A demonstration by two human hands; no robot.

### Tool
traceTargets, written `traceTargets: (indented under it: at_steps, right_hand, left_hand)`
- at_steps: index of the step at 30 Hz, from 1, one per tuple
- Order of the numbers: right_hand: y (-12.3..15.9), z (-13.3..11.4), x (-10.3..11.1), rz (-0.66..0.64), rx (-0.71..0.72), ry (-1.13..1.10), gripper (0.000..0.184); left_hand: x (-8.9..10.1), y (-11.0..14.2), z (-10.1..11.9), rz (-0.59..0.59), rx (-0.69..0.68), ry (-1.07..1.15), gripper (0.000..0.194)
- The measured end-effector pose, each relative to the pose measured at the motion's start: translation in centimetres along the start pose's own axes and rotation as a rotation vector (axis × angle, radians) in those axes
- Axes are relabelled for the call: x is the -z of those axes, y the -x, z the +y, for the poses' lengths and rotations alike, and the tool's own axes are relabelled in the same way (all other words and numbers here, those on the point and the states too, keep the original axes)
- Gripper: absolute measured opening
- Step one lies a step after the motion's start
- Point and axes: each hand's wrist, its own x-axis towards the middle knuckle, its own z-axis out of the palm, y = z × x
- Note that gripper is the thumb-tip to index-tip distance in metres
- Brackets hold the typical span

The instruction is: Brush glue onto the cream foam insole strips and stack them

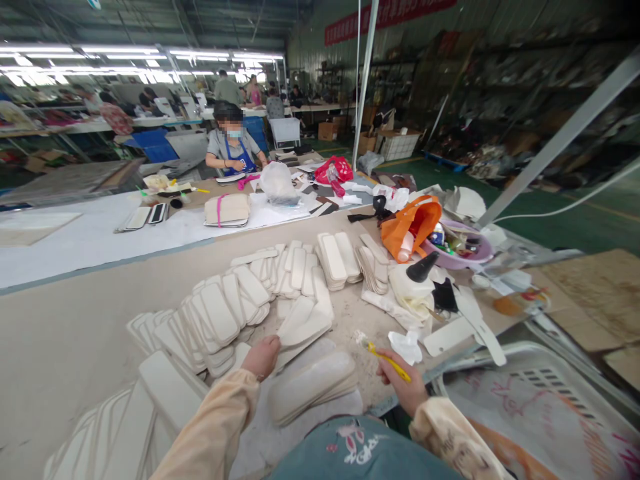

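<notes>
My left hand (262,357) is closed on the near end of a pale, round-cornered flat panel (296,319), which lies among similar pieces. My right hand (401,385) grips a yellow-handled brush (397,371), its whitish bristle end pointing left over the table. Between my hands, close to my body, rests a small stack of oblong panels (313,387) on a pale sheet. Overlapping rows of the same pale panels (215,313) fan out beyond and to the left of my left hand. A crumpled white tissue (406,347) lies just past my right hand.
An orange bag (413,228) and a purple basin (465,247) of small items stand at the right. A plastic crate (540,380) sits beside the table's right edge. Across the table a masked co-worker (233,143) works. A metal post (366,87) rises at the far edge.
</notes>
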Motion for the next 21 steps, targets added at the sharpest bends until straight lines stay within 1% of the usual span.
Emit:
traceTargets:
  at_steps: [3, 6, 9, 12, 14, 16, 18, 19, 21]
  right_hand:
    - [-0.1, -0.2, 0.1, 0.012, 0.051, 0.051, 0.043]
    - [-0.6, -1.1, 0.3, 0.017, 0.181, 0.157, 0.035]
    - [-1.4, -2.6, 0.1, -0.042, 0.342, 0.272, 0.025]
    - [-2.4, -4.1, -0.8, -0.189, 0.461, 0.344, 0.022]
    - [-2.9, -4.7, -1.6, -0.332, 0.520, 0.385, 0.026]
    - [-3.0, -4.9, -2.4, -0.493, 0.559, 0.421, 0.027]
    - [-2.9, -4.4, -3.0, -0.637, 0.577, 0.464, 0.024]
    - [-2.7, -4.0, -3.2, -0.689, 0.579, 0.485, 0.022]
    - [-2.2, -3.0, -3.4, -0.737, 0.561, 0.521, 0.017]
  left_hand:
    - [1.6, 0.7, -0.2, 0.097, 0.089, -0.027, 0.032]
    - [4.1, 1.9, 0.3, 0.137, 0.131, -0.026, 0.034]
    - [6.5, 3.6, 2.0, 0.097, 0.058, 0.037, 0.032]
    - [7.8, 5.4, 4.5, 0.027, -0.050, 0.132, 0.033]
    - [7.7, 6.4, 6.3, 0.008, -0.078, 0.211, 0.033]
    - [6.8, 7.3, 7.9, 0.002, -0.096, 0.317, 0.035]
    - [5.2, 8.2, 9.0, 0.002, -0.088, 0.419, 0.036]
    - [4.3, 8.7, 9.5, 0.004, -0.069, 0.473, 0.036]
    - [2.3, 9.9, 10.1, 0.025, 0.030, 0.614, 0.035]
